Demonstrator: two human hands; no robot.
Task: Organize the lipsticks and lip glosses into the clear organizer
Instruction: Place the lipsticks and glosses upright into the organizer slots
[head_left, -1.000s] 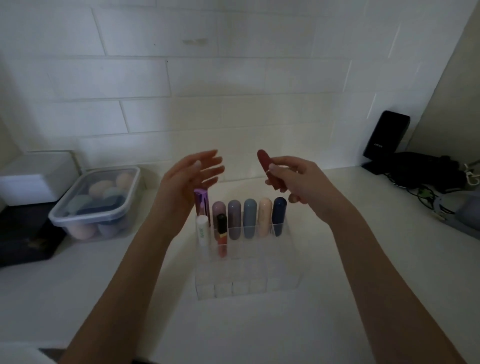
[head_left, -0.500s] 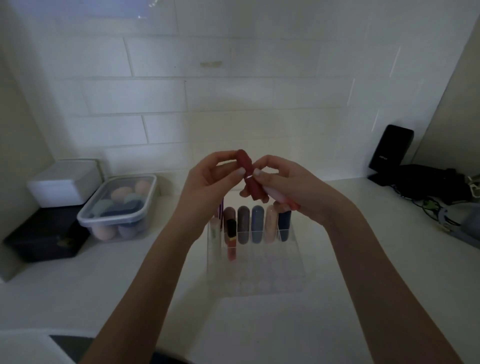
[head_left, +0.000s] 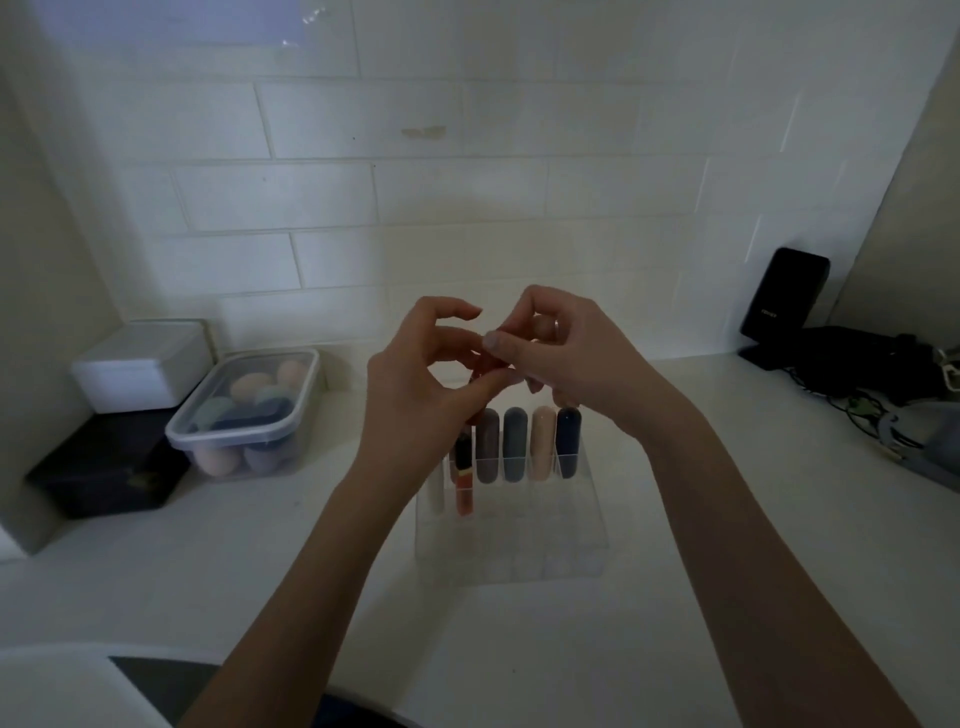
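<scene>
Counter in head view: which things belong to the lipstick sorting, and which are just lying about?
Job:
clear organizer
capsule lipsticks standing in its back row
orange lip gloss
red lipstick between left hand and right hand

Lying about:
sponge tub
white box
black box
black device

Nearly hidden between left hand (head_left: 415, 395) and right hand (head_left: 566, 353): red lipstick (head_left: 480, 366). Organizer's (head_left: 519, 540) left back slots masked by wrist. Forearms cropped at bottom edge.
</scene>
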